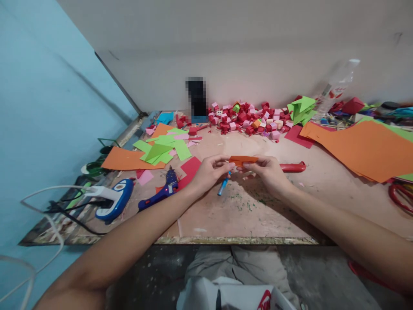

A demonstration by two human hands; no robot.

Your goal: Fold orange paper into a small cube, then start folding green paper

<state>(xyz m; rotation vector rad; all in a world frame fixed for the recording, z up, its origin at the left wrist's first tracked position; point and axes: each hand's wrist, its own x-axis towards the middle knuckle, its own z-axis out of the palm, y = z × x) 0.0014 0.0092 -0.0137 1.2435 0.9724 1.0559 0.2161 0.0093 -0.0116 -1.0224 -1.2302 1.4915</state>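
Note:
A small folded orange paper strip (242,160) is held level above the middle of the table. My left hand (211,172) pinches its left end between thumb and fingers. At the right end, my right hand (266,171) grips it the same way. Just below the paper, a blue pen-like tool (223,186) lies on the table, its upper end near my left fingers. Something with a red handle (293,167) lies behind my right hand, partly hidden by it.
A blue glue gun (161,191) and a blue-and-white power strip (116,200) with cables lie left. Green paper pieces (161,148) are behind them. Small red and pink paper cubes (248,118) line the wall. Orange sheets (364,148) and a plastic bottle (337,92) are right.

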